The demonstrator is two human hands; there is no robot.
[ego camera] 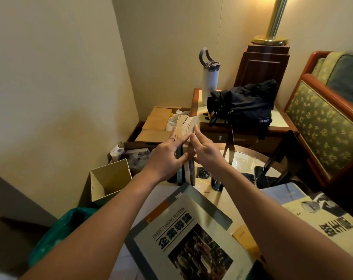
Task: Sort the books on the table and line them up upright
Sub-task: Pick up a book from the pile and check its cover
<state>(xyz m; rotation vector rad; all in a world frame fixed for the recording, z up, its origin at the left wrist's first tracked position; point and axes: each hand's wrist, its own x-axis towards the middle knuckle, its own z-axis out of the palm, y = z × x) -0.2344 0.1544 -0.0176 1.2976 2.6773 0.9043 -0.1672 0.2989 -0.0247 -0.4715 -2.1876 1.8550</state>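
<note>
Step in hand, as we judge it: squaring up row of upright books at far edge of round glass table. Our left hand pressed against row's left side, fingers spread, gripping nothing. Our right hand at row's right side, fingers loosely extended, half-wide, holding nothing. Pages fan out at row's top. "Understanding Business" textbook lies flat near us; magazine flat at right. Next move calls for: steady row, lift textbook, stand it beside row. Black bookend stands well right of row.
</note>
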